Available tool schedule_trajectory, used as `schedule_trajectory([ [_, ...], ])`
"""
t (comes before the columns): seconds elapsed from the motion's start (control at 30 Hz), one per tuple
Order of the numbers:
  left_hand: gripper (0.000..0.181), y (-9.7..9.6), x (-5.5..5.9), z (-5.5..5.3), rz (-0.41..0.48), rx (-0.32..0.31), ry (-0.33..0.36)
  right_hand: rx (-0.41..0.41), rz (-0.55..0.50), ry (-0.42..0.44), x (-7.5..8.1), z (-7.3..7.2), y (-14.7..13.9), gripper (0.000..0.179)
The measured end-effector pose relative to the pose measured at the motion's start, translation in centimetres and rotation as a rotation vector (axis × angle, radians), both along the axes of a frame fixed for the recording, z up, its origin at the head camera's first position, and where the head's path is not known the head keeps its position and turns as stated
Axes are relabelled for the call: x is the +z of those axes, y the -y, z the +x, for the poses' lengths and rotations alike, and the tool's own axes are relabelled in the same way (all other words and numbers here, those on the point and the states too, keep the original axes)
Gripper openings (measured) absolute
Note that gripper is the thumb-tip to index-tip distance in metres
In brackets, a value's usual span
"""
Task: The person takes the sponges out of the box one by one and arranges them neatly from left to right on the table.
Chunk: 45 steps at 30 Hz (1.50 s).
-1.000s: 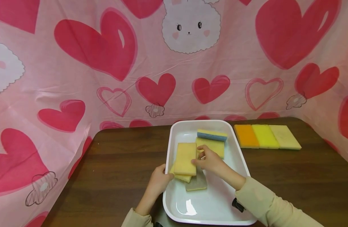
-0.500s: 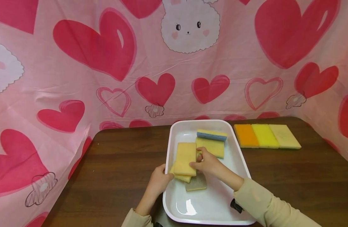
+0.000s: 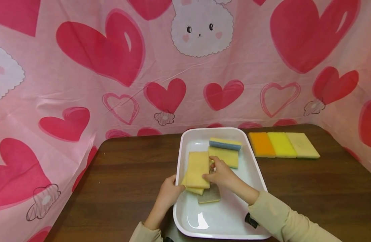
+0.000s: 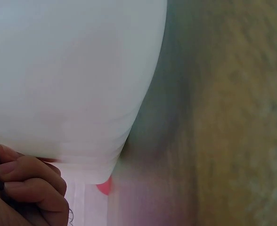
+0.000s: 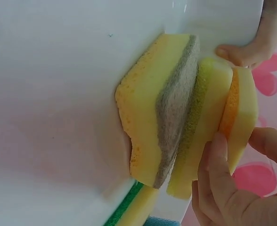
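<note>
- Head view: a heart-printed pink cloth [image 3: 170, 69] hangs behind the table and along both sides.
- Dark, wood-grained table [image 3: 127, 174], carrying everything else.
- White tray [image 3: 230, 215], its left rim gripped by the left hand [image 3: 168, 192], fingers curled; a steady hold there should stop it sliding.
- Right of the tray, a row of three sponges [image 3: 282, 144]: orange, bright yellow, pale.
- Far end inside: a blue-sided sponge [image 3: 225, 144], a flat yellow sponge [image 3: 229, 158] just nearer.
- Left half inside: the top sponge [image 3: 197, 168], above a skewed second sponge [image 3: 193, 191] and a grey-faced sponge [image 3: 209, 195].
- Right hand [image 3: 221, 173] pinching the top sponge's right edge, thumb on pale foam, fingertips against the orange underside; a light squeeze seems enough, and level handling should avoid dragging the layers below.
</note>
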<state>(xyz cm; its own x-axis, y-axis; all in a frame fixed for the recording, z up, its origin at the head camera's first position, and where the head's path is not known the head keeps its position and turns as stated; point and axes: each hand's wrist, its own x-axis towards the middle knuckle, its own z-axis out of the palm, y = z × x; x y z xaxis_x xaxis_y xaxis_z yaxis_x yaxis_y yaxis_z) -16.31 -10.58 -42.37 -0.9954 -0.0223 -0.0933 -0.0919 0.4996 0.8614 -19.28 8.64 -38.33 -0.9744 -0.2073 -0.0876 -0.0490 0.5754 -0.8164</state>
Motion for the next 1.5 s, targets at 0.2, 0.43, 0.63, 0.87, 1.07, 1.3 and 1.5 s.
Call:
schedule_trajectory([
  [0.2, 0.033, 0.01, -0.02, 0.01, -0.003, 0.006, -0.002, 0.002, -0.059, 0.018, -0.05, 0.17, -0.02, 0.079],
  [0.43, 0.034, 0.01, -0.04, 0.03, -0.001, 0.005, -0.002, 0.009, -0.083, 0.028, 0.1, 0.28, -0.09, 0.081],
  [0.63, 0.035, -0.01, -0.06, 0.02, 0.017, 0.005, 0.01, 0.008, -0.068, 0.021, 0.26, 0.31, -0.11, 0.08],
  [0.87, 0.035, -0.05, 0.0, 0.03, 0.015, 0.009, 0.009, 0.015, -0.047, 0.023, 0.45, 0.37, -0.09, 0.074],
  [1.07, 0.036, -0.06, 0.14, 0.11, 0.017, 0.009, 0.013, 0.006, -0.113, 0.028, 0.53, 0.68, -0.04, 0.061],
  [1.3, 0.036, -0.05, 0.16, 0.14, 0.006, 0.008, 0.007, -0.024, -0.14, 0.029, 0.49, 0.75, -0.03, 0.046],
  [1.5, 0.035, -0.03, 0.08, 0.13, 0.006, 0.007, -0.001, -0.048, -0.128, 0.023, 0.59, 0.65, -0.02, 0.04],
])
